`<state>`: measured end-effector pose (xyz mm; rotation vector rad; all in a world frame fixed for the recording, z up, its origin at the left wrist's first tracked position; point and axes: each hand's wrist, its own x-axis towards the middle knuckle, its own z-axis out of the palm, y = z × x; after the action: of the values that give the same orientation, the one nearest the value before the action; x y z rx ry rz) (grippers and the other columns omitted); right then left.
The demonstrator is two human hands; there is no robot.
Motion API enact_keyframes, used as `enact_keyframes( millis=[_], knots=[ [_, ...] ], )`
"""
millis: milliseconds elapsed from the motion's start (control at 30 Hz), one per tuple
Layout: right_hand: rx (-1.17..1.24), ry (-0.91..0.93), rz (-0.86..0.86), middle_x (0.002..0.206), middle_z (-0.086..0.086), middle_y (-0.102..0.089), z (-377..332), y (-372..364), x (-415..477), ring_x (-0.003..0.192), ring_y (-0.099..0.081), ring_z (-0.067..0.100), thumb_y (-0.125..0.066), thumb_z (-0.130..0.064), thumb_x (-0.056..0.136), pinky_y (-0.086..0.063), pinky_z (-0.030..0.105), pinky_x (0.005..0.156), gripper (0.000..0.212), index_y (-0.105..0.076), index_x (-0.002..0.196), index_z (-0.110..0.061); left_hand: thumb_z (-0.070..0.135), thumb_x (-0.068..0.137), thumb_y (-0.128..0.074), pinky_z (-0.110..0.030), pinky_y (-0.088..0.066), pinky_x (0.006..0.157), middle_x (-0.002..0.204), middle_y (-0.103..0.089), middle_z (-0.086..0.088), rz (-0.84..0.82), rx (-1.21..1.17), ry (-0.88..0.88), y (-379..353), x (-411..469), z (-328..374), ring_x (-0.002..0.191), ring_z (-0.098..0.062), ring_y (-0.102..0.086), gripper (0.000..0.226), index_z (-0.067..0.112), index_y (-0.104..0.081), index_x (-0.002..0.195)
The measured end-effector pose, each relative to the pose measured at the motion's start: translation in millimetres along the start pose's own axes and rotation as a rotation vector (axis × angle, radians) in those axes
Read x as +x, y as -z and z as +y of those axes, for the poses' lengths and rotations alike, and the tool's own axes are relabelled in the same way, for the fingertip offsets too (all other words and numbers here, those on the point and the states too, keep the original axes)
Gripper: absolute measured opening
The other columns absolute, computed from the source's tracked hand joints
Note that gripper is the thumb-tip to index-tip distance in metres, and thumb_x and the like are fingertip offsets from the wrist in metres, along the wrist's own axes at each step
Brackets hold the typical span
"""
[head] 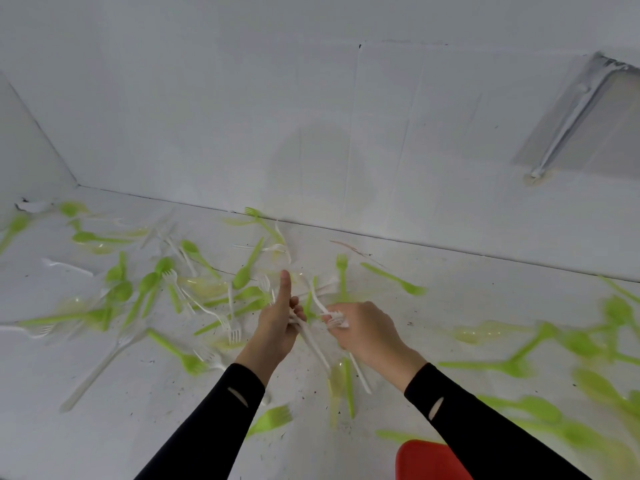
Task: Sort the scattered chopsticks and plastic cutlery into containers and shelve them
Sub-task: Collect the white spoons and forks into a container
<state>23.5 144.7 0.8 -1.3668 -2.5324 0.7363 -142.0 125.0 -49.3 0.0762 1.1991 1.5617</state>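
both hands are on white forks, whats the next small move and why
Probably slide the fork pinched by the right hand into the left hand's bundle. The left grips several white forks, and joining them would free the right hand for the loose white fork nearby.

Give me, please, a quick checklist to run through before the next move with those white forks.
1. Left hand grip on the white fork bundle: ok, fingers curled round it.
2. Right hand grip on a single white fork: ok, held near its tines.
3. Bundle all white: ok, as far as visible.
4. Red object a usable container: cannot tell, cut off by the frame.
5. Surface sorted: not ok, green cutlery lies scattered.
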Motion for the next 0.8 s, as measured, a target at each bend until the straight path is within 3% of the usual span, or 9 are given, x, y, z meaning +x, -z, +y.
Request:
enact_keyframes(
  millis=[67, 133, 200, 267, 367, 467, 633, 733, 800],
  knots=[
    [-0.028, 0.061, -0.079, 0.087, 0.001, -0.073, -11, -1, -2, 0.080, -0.068, 0.019, -0.053, -0.039, 0.095, -0.054, 0.031, 0.076, 0.025, -0.071, 0.108, -0.026, 0.051, 0.076, -0.072, -0.029, -0.050, 0.074, 0.078, -0.055, -0.003, -0.036, 0.051, 0.007, 2, 2, -2, 0.068, -0.011, -0.054, 0.046, 0.007, -0.059, 0.079],
    [0.080, 0.088, -0.148, 0.077, 0.001, -0.072, -13, -5, -1, 0.063, -0.065, 0.007, -0.052, -0.035, 0.096, -0.053, 0.026, 0.065, 0.025, -0.072, 0.105, -0.024, 0.050, 0.071, -0.076, -0.034, -0.048, 0.085, 0.082, -0.058, -0.006, -0.020, 0.098, -0.003, 7, 3, -3, 0.079, -0.013, -0.059, 0.050, 0.003, -0.061, 0.080],
    [0.293, 0.037, -0.235, 0.059, 0.000, -0.065, -10, -9, 7, 0.044, -0.050, 0.002, -0.054, -0.039, 0.097, -0.042, 0.019, 0.052, 0.034, -0.077, 0.092, -0.015, 0.059, 0.058, -0.081, -0.033, -0.047, 0.082, 0.078, -0.055, -0.009, 0.012, 0.056, -0.023, 16, 5, 0, 0.073, -0.016, -0.057, 0.065, 0.003, -0.062, 0.085],
    [0.501, -0.029, -0.319, 0.052, 0.000, -0.055, -4, -7, 12, 0.043, -0.044, 0.004, -0.056, -0.054, 0.093, -0.037, 0.019, 0.051, 0.050, -0.077, 0.080, -0.011, 0.063, 0.057, -0.081, -0.030, -0.048, 0.076, 0.084, -0.057, -0.012, 0.022, 0.041, -0.038, 25, 9, 3, 0.068, -0.016, -0.055, 0.072, 0.003, -0.065, 0.094],
    [0.739, -0.072, -0.520, 0.060, 0.000, -0.059, 3, -3, 18, 0.049, -0.041, 0.009, -0.056, -0.051, 0.095, -0.034, 0.019, 0.046, 0.033, -0.076, 0.102, -0.026, 0.042, 0.082, -0.072, -0.023, -0.052, 0.068, 0.082, -0.064, -0.002, -0.017, -0.004, -0.025, 24, 7, 7, 0.068, -0.011, -0.060, 0.038, 0.005, -0.066, 0.091],
    [0.695, -0.070, -0.606, 0.066, -0.001, -0.068, 5, -3, 25, 0.046, -0.041, 0.007, -0.054, -0.047, 0.097, -0.034, 0.017, 0.044, 0.034, -0.073, 0.113, -0.024, 0.026, 0.093, -0.062, -0.020, -0.057, 0.062, 0.078, -0.065, -0.005, -0.026, -0.113, -0.055, 19, 5, 9, 0.066, -0.011, -0.068, 0.024, 0.003, -0.062, 0.088],
    [0.746, -0.120, -0.403, 0.086, 0.005, -0.077, 16, 10, 64, 0.083, -0.070, 0.013, -0.054, -0.038, 0.099, -0.053, 0.021, 0.079, 0.038, -0.072, 0.106, -0.005, 0.026, 0.095, -0.063, -0.016, -0.042, 0.042, 0.061, -0.055, 0.002, 0.081, -0.061, -0.193, 29, 13, 37, 0.045, -0.005, -0.048, 0.020, 0.011, -0.058, 0.082],
    [0.667, -0.172, -0.202, 0.073, 0.006, -0.071, 24, 19, 91, 0.060, -0.065, 0.019, -0.057, -0.033, 0.098, -0.053, 0.024, 0.061, 0.029, -0.070, 0.099, -0.007, 0.019, 0.092, -0.067, -0.016, -0.037, 0.041, 0.069, -0.060, -0.001, 0.144, 0.173, -0.289, 42, 27, 60, 0.046, -0.005, -0.045, 0.013, 0.009, -0.063, 0.084],
    [0.354, -0.149, -0.088, 0.082, 0.004, -0.067, 27, 15, 108, 0.070, -0.064, 0.022, -0.058, -0.041, 0.095, -0.049, 0.028, 0.065, 0.027, -0.067, 0.098, -0.015, 0.014, 0.095, -0.064, -0.019, -0.041, 0.045, 0.079, -0.063, -0.005, 0.219, 0.418, -0.352, 47, 44, 69, 0.050, -0.009, -0.047, 0.007, 0.009, -0.067, 0.091]
  ],
)
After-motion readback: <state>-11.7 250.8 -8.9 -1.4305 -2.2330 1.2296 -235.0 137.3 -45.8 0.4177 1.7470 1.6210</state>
